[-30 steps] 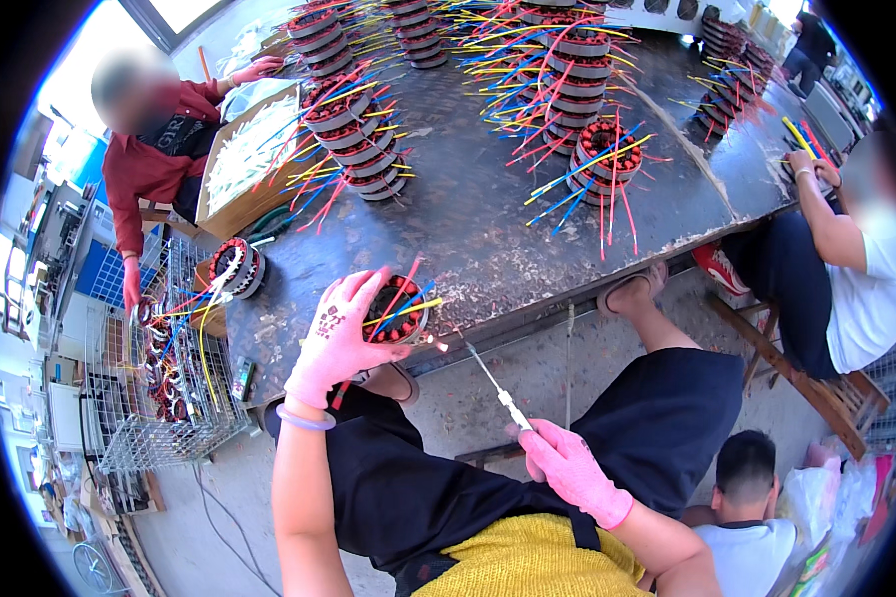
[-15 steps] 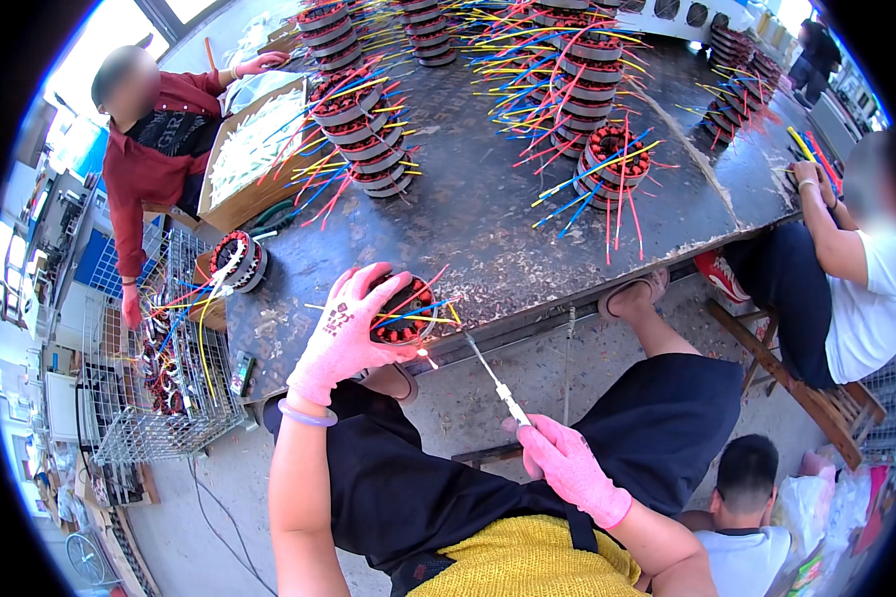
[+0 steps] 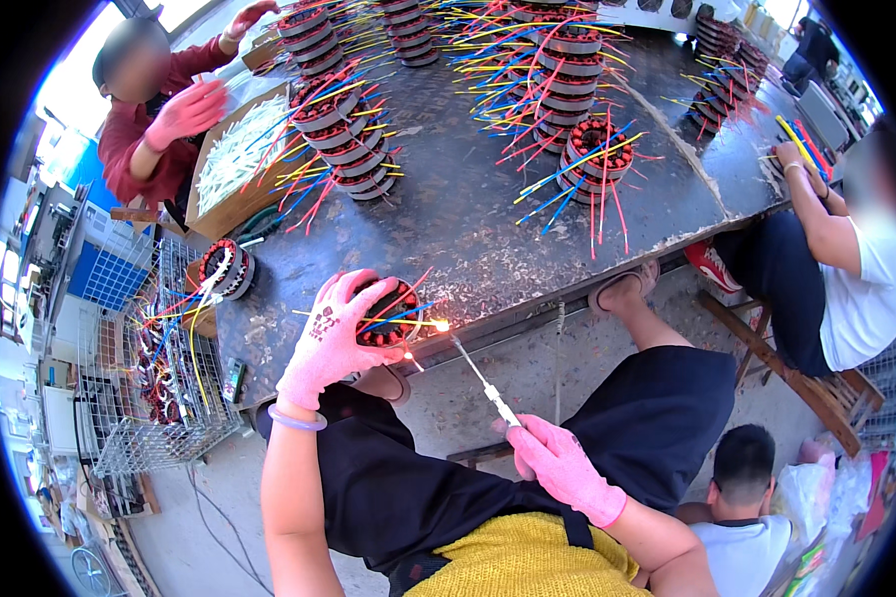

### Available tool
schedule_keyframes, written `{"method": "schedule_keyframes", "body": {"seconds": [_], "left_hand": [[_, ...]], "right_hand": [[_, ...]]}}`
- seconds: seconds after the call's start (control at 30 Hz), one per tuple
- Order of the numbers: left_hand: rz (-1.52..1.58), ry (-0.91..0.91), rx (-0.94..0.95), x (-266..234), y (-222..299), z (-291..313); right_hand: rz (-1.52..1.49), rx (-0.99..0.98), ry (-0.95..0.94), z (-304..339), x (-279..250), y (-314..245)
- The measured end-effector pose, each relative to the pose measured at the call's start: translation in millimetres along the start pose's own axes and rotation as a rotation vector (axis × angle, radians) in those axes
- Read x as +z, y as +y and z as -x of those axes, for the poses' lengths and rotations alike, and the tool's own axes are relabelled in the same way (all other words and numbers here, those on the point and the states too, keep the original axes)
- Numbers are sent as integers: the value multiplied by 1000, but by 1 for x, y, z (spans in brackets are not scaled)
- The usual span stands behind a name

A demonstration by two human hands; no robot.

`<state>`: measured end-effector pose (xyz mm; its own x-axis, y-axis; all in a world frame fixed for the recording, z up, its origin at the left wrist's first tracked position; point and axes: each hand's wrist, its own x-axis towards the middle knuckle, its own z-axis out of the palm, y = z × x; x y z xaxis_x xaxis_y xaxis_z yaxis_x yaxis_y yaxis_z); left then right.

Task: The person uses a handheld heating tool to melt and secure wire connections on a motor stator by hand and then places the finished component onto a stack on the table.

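In the head view, we see our left hand point(image 3: 334, 343), gloved in pink, toward nine o'clock from the middle, its fingers curled around a stator point(image 3: 396, 320). The stator sits at the table's near edge, its red, blue and yellow leads jutting toward three o'clock; we cannot tell whether the table bears any of its weight.

Our right hand point(image 3: 562, 466), gloved alike, is at five o'clock, fingers closed around the white handle of a slim tool point(image 3: 495, 396). The thin metal end of the tool points toward eleven o'clock, and just past its tip a small flame point(image 3: 441, 325) burns at the end of a yellow lead point(image 3: 420, 322). A smaller glow point(image 3: 408, 355) shows just below the stator.

At twelve o'clock we have the dark table point(image 3: 458, 214), with a tall stack point(image 3: 358, 159) of stators at eleven, another stack point(image 3: 569, 85) at one, and a short pile point(image 3: 595, 164) between one and two. A box point(image 3: 234, 164) of white sleeves lies at ten, beside a co-worker point(image 3: 119, 164) in red. A wire basket point(image 3: 159, 438) is at eight. Another co-worker point(image 3: 866, 298), in white, sits at three.
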<state>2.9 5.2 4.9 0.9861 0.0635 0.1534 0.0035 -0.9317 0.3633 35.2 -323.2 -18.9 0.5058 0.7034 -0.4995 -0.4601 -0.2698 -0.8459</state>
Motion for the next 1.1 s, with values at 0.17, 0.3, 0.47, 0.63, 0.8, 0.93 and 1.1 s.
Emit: {"method": "schedule_keyframes", "body": {"seconds": [0.17, 0.3, 0.47, 0.63, 0.8, 0.93, 1.1], "left_hand": [[15, -9, -1, -3, 4, -2], [10, -14, -5, -3, 5, -2], [29, -13, -15, -4, 7, -1], [26, -7, -35, -4, 9, -1], [40, -12, -34, -3, 9, -3], [16, -9, -35, -2, 8, -2], [15, -10, -30, -2, 6, 0]], "right_hand": [[-36, 10, 4, 2, 0, 0], [-11, 4, -2, 2, 1, 0], [33, -10, 14, 3, 1, -5], [35, 11, 15, 6, 1, -8], [-46, 13, 1, 2, 0, 2], [9, -19, -4, 1, 0, 1], [65, 4, 0, 6, 0, -11]]}}
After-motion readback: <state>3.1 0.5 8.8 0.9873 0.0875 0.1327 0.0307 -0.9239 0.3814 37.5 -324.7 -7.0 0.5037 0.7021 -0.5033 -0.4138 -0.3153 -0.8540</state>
